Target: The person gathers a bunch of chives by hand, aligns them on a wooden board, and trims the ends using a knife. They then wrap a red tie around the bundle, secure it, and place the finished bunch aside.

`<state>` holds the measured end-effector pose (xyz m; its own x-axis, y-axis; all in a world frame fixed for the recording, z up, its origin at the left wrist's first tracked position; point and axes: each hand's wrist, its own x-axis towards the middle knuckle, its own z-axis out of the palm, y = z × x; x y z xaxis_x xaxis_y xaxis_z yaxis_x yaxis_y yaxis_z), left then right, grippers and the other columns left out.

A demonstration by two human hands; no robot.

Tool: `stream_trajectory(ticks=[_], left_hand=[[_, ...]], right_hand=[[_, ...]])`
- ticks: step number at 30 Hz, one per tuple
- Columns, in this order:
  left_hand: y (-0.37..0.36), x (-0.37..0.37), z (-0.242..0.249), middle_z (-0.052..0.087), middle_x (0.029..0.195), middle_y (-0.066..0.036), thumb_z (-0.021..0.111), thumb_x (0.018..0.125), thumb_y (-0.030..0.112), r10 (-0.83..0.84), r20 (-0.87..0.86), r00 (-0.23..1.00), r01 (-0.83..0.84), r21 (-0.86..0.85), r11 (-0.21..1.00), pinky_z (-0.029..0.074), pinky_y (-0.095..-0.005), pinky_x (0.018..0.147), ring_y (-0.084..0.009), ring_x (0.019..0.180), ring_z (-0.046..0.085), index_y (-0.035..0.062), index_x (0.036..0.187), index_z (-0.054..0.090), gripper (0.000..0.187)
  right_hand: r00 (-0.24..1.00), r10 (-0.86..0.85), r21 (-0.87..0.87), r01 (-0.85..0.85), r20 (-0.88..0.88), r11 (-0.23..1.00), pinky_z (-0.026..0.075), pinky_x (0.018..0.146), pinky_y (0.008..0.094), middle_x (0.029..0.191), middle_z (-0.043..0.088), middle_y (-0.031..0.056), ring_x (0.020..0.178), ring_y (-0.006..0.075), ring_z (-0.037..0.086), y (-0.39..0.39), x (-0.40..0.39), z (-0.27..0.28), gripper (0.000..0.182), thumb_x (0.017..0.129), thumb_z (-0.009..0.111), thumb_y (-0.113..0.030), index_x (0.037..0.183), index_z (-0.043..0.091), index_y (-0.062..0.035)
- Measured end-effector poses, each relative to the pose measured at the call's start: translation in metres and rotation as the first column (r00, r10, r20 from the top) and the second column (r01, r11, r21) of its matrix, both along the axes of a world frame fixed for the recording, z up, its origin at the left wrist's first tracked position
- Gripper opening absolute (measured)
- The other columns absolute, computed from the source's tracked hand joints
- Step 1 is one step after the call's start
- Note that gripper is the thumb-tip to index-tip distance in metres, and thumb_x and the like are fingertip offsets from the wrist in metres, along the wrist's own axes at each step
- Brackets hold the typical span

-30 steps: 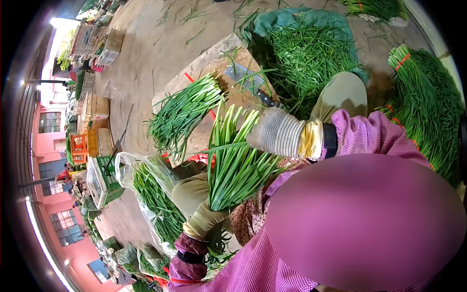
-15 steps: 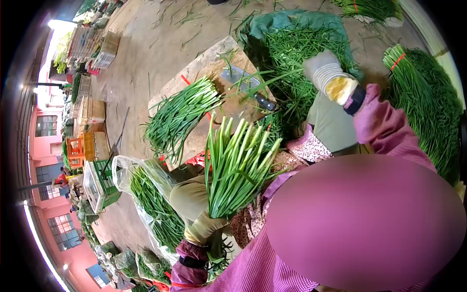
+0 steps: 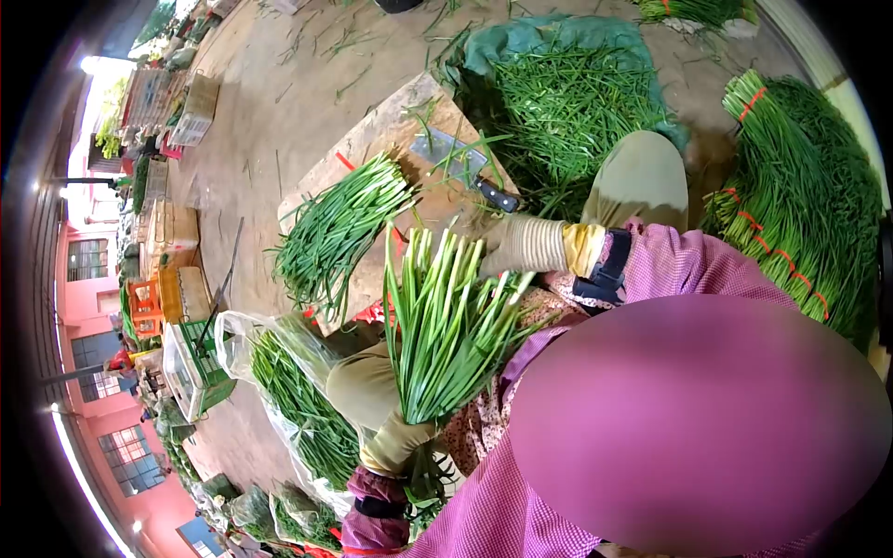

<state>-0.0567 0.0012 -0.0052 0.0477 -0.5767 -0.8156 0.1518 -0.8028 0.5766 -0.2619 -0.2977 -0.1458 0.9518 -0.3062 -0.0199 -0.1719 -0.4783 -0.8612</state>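
My left hand (image 3: 400, 441), in a pale work glove, is closed around the leafy lower part of a bunch of garlic chives (image 3: 442, 344). The pale stem ends fan out upward. My gloved right hand (image 3: 521, 244) is at those stem ends, its fingers smeared and partly hidden. Just beyond it, a cleaver (image 3: 460, 160) with a black handle lies on a wooden board (image 3: 409, 107). A second bunch of chives (image 3: 349, 219) rests on the board, left of the cleaver.
Loose green leaves (image 3: 577, 112) are heaped on a green sheet (image 3: 498, 42). Bundles tied with red bands (image 3: 800, 186) lie at the right. A plastic bag (image 3: 237, 330) of chives lies at the left. Crates (image 3: 195, 358) stand farther left on the concrete floor (image 3: 279, 56).
My right hand has come from above the leaf heap down and left to the stem ends. My left hand keeps its hold on the bunch. The view has shifted slightly.
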Motion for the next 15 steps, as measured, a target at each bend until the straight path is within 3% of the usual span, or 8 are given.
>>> stream_trajectory(ticks=[1,2,3,5,6,8,11,15], left_hand=[[0.0,-0.001,0.004,0.067,0.101,-0.006,0.073,0.08,0.006,-0.04,0.048,0.998,0.037,0.049,0.998,0.053,-0.03,0.076,-0.0168,0.088,0.063,0.0024,0.118,0.063,0.039],[0.001,-0.001,0.007,0.068,0.099,-0.006,0.073,0.08,0.006,-0.08,0.093,0.992,0.071,0.1,0.992,0.054,-0.03,0.076,-0.017,0.087,0.063,0.002,0.116,0.064,0.037],[0.01,0.002,0.001,0.068,0.097,-0.006,0.074,0.081,0.007,0.041,-0.047,0.998,-0.037,0.074,0.997,0.054,-0.0288,0.072,-0.0169,0.082,0.063,0.0018,0.113,0.065,0.034],[0.04,0.024,-0.032,0.069,0.096,-0.005,0.075,0.081,0.008,-0.055,0.027,0.998,0.055,-0.001,0.998,0.053,-0.0285,0.072,-0.017,0.082,0.063,0.0017,0.113,0.065,0.035],[0.046,0.03,-0.041,0.069,0.096,-0.005,0.076,0.081,0.01,-0.148,0.109,0.983,0.156,-0.072,0.985,0.053,-0.0282,0.072,-0.0172,0.081,0.063,0.0016,0.114,0.065,0.036],[0.025,0.012,-0.014,0.069,0.095,-0.004,0.079,0.079,0.014,-0.077,0.032,0.997,0.077,-0.013,0.997,0.052,-0.0286,0.075,-0.0176,0.083,0.062,0.0017,0.114,0.065,0.04],[0.032,0.012,-0.023,0.068,0.091,-0.005,0.074,0.079,0.004,0.098,-0.122,0.988,-0.103,-0.036,0.994,0.051,-0.0296,0.069,-0.0164,0.077,0.063,0.0005,0.107,0.066,0.03],[0.047,0.024,-0.037,0.068,0.095,-0.004,0.077,0.078,0.009,0.087,-0.16,0.983,-0.084,0.023,0.996,0.05,-0.0292,0.074,-0.0159,0.081,0.063,0.0018,0.114,0.063,0.04]], right_hand=[[0.957,-0.112,0.016,0.12,-0.269,0.993,0.051,0.071,0.0392,0.079,0.065,0.0139,0.074,0.0282,0.062,-0.003,-0.003,0.038,0.028,0.086,0.065,-0.03,0.095,0.07,-0.0041],[0.974,-0.124,-0.062,0.138,0.191,0.989,0.051,0.07,0.0409,0.079,0.065,0.0142,0.074,0.0295,0.062,-0.014,-0.015,0.014,0.027,0.087,0.064,-0.029,0.091,0.069,-0.0031],[0.922,-0.346,-0.029,0.347,-0.173,0.938,0.051,0.074,0.0416,0.081,0.066,0.0133,0.083,0.0287,0.062,-0.022,-0.018,0.047,0.023,0.088,0.061,-0.027,0.088,0.069,-0.0047],[0.814,-0.541,-0.627,0.311,-0.213,0.714,0.043,0.098,0.0396,0.111,0.067,0.0069,0.114,0.0273,0.054,-0.061,-0.044,0.047,0.017,0.088,0.062,-0.028,0.09,0.074,-0.0155],[0.693,-0.716,-0.822,0.453,0.081,0.346,0.033,0.108,0.0497,0.117,0.064,0.0089,0.126,0.0325,0.045,-0.058,-0.054,0.043,0.023,0.087,0.063,-0.031,0.103,0.073,-0.017],[0.659,-0.751,-0.858,0.41,0.044,0.309,0.028,0.11,0.0543,0.121,0.06,0.0082,0.125,0.0328,0.044,-0.054,-0.057,0.059,0.027,0.089,0.061,-0.034,0.105,0.072,-0.0152],[0.919,-0.365,-0.282,0.314,-0.148,0.906,0.034,0.11,0.0478,0.127,0.057,0.0192,0.126,0.0369,0.046,-0.024,-0.039,0.087,0.043,0.086,0.066,-0.043,0.116,0.065,-0.0127],[0.964,-0.267,-0.026,0.267,-0.013,0.963,0.038,0.107,0.046,0.123,0.057,0.0164,0.119,0.0375,0.051,0.007,-0.014,0.092,0.046,0.092,0.058,-0.051,0.111,0.065,-0.0093]])
